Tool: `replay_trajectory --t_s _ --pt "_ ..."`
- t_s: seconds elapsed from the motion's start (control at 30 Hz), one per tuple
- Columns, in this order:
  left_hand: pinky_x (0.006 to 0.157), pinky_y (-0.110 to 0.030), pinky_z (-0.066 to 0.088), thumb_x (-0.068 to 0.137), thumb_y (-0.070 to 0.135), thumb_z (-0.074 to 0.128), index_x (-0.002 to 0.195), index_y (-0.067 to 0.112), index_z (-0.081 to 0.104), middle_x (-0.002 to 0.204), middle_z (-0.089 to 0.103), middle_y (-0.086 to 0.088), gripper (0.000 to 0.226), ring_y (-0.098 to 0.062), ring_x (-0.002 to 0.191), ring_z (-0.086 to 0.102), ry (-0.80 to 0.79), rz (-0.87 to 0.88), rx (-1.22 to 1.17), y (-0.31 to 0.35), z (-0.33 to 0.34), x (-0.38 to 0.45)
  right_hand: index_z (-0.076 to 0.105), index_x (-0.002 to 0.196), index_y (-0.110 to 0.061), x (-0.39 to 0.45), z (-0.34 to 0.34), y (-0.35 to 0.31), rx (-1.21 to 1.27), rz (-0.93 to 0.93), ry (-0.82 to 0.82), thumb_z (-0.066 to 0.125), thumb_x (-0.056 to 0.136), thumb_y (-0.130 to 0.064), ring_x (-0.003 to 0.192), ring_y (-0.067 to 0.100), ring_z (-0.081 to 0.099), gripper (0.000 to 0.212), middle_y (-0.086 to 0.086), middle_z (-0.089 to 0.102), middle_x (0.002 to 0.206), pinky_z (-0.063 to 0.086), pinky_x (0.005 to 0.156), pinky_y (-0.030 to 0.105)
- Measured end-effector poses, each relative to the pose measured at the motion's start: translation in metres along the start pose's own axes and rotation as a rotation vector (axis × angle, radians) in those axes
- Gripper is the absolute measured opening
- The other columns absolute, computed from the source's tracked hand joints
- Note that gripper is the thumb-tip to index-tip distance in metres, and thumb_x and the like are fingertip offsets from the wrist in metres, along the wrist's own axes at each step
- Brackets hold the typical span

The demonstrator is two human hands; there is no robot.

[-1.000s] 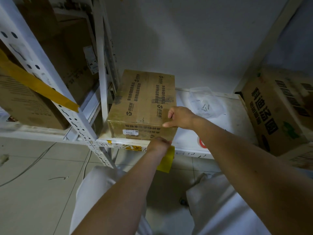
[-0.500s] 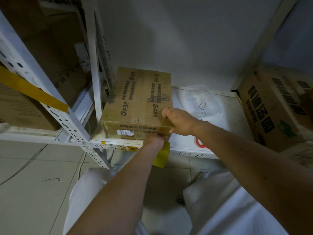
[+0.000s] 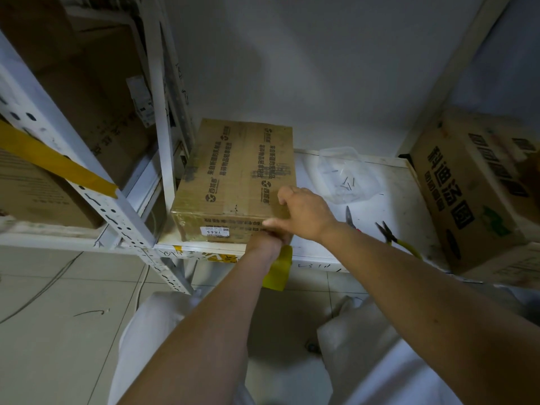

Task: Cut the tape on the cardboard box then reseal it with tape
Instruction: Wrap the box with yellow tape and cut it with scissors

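A brown cardboard box [image 3: 233, 176] with dark print and glossy tape lies on the white shelf [image 3: 394, 206], pushed against the left upright. My right hand [image 3: 306, 214] holds its near right corner, fingers curled on the top and thumb lying along the front top edge. Just below it, my left hand [image 3: 264, 244] is against the lower right of the box's front face, with its fingers hidden behind the wrist. A yellow strip [image 3: 277, 270] hangs down under that hand at the shelf edge; whether the hand holds it is unclear.
Yellow-handled pliers [image 3: 391, 238], a small cutter [image 3: 350, 219] and a clear bag of small screws [image 3: 344, 176] lie on the shelf right of the box. A large printed carton [image 3: 473, 194] stands at the far right. White uprights [image 3: 163, 147] and more cartons [image 3: 35, 194] fill the left.
My right hand has slid from the box's right edge onto its near right corner, thumb now over the front edge. The left hand stays at the front face. The box has not moved.
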State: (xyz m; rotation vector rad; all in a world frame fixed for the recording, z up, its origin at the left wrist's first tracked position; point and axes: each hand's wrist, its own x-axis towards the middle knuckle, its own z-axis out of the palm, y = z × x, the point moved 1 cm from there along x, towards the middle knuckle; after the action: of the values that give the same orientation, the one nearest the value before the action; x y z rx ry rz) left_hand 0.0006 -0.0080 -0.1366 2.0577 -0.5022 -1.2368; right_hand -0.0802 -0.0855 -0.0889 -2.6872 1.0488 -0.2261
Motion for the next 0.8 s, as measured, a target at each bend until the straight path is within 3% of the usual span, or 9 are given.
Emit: replay_trajectory --t_s 0.1,0.17,0.3,0.4,0.57,0.67,0.8 --pt "0.094 -0.030 0.040 0.090 0.024 0.064 0.115 0.005 0.064 0.120 0.064 -0.011 0.032 -0.027 0.113 0.056 -0.046 0.026 -0.033 -0.003 0.002 0.008 0.050 0.087 -0.014 -0.009 0.003 0.029 0.255 0.174 0.120 0.039 0.099 -0.042 0.082 0.022 0.053 0.032 0.003 0.056 0.088 0.033 0.066 0.030" --pt "0.093 -0.028 0.039 0.090 0.024 0.064 0.113 0.005 0.064 0.123 0.063 -0.010 0.030 -0.028 0.117 0.055 -0.044 0.024 -0.032 -0.004 0.002 0.008 0.056 0.098 -0.006 -0.021 0.012 0.059 0.118 0.395 0.175 0.036 0.101 -0.028 0.092 0.031 0.059 0.030 0.014 0.061 0.098 0.036 0.071 0.032" --pt "0.093 -0.029 0.039 0.091 0.025 0.063 0.113 0.006 0.065 0.125 0.062 -0.009 0.029 -0.028 0.119 0.054 -0.051 0.008 -0.054 -0.006 0.003 0.013 0.050 0.120 -0.001 -0.046 0.030 0.097 -0.066 0.759 -0.090 0.048 0.093 -0.016 0.100 0.029 0.062 0.031 0.014 0.062 0.107 0.047 0.076 0.031" --pt "0.090 -0.029 0.037 0.090 0.025 0.064 0.113 0.006 0.064 0.124 0.062 -0.009 0.030 -0.028 0.118 0.053 -0.055 -0.006 -0.082 -0.008 0.004 0.017 0.051 0.129 -0.005 -0.050 0.039 0.101 -0.211 0.758 -0.238 0.047 0.091 -0.010 0.091 0.022 0.065 0.039 0.008 0.062 0.089 0.048 0.066 0.028" --pt "0.100 -0.035 0.045 0.088 0.024 0.067 0.109 0.006 0.065 0.117 0.065 -0.010 0.027 -0.029 0.112 0.058 -0.058 -0.005 -0.083 -0.007 0.003 0.015 0.049 0.132 -0.015 -0.052 0.040 0.106 -0.367 0.716 -0.309 0.050 0.094 -0.016 0.075 0.016 0.059 0.038 0.004 0.061 0.083 0.047 0.061 0.025" --pt "0.101 -0.039 0.046 0.088 0.023 0.068 0.099 0.007 0.065 0.109 0.067 -0.009 0.020 -0.028 0.106 0.060 -0.088 -0.001 -0.088 -0.007 0.001 0.013 0.057 0.110 -0.009 -0.056 0.027 0.118 -0.266 0.658 -0.448 0.061 0.087 -0.026 0.078 0.014 0.059 0.029 -0.001 0.060 0.082 0.048 0.066 0.024" --pt "0.099 -0.051 0.047 0.084 0.019 0.071 0.079 0.012 0.062 0.107 0.069 -0.020 0.013 -0.037 0.106 0.063 -0.131 -0.015 -0.121 -0.008 -0.001 0.015 0.063 0.081 -0.006 -0.051 0.010 0.138 0.098 0.691 -0.549 0.078 0.076 -0.025 0.070 0.017 0.064 0.025 0.005 0.065 0.072 0.050 0.067 0.025"
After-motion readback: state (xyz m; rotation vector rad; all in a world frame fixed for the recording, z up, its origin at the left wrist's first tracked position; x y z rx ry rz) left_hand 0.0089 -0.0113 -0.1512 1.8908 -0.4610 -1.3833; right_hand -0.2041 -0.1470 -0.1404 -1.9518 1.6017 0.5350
